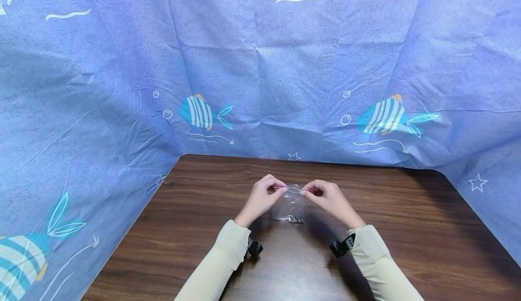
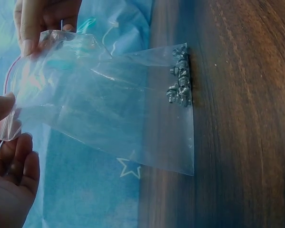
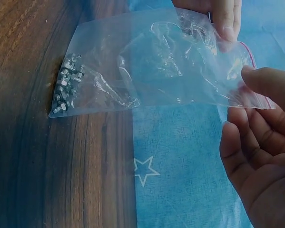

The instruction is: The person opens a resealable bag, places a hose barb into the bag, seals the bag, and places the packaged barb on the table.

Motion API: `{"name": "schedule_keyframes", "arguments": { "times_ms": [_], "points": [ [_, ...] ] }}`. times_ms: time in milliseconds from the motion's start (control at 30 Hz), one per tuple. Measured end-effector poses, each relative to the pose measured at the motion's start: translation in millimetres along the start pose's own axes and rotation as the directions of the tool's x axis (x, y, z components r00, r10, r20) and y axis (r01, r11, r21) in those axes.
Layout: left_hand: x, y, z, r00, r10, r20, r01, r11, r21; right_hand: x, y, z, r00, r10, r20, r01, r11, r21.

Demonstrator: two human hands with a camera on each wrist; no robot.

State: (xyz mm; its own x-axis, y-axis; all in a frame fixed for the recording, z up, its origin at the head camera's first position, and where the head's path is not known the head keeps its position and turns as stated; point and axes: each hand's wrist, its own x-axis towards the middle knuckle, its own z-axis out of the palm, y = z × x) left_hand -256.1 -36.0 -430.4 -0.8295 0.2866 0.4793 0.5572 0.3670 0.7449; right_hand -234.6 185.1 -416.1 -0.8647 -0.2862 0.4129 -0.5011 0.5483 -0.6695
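A clear zip-lock bag (image 1: 290, 207) hangs upright between both hands over the table, its red-lined mouth at the top. Small metal screws or bolts (image 2: 181, 78) lie gathered along its bottom edge, several of them. At the left end of the mouth, my left hand (image 1: 262, 198) pinches the plastic between thumb and fingers. The right hand (image 1: 330, 200) pinches the opposite end in the same way. In the head view the mouth shows a narrow gap between its two lips. Seen from the right wrist, the right thumb (image 3: 266, 80) presses on the red strip.
A brown wood-grain table (image 1: 195, 228) lies under the hands. Blue cloth (image 1: 293, 74) printed with fish and stars hangs behind it and along the sides. Each wrist carries a small black camera, the left one (image 1: 255, 248) and the right one (image 1: 338, 248).
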Motion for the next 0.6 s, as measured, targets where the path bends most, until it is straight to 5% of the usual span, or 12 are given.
{"name": "schedule_keyframes", "arguments": {
  "times_ms": [600],
  "points": [
    [0.0,-0.7,0.7,0.999,0.052,0.013,-0.053,0.997,0.055,3.2,-2.6,4.9,0.997,-0.070,-0.016,0.069,0.997,-0.034]
  ]
}}
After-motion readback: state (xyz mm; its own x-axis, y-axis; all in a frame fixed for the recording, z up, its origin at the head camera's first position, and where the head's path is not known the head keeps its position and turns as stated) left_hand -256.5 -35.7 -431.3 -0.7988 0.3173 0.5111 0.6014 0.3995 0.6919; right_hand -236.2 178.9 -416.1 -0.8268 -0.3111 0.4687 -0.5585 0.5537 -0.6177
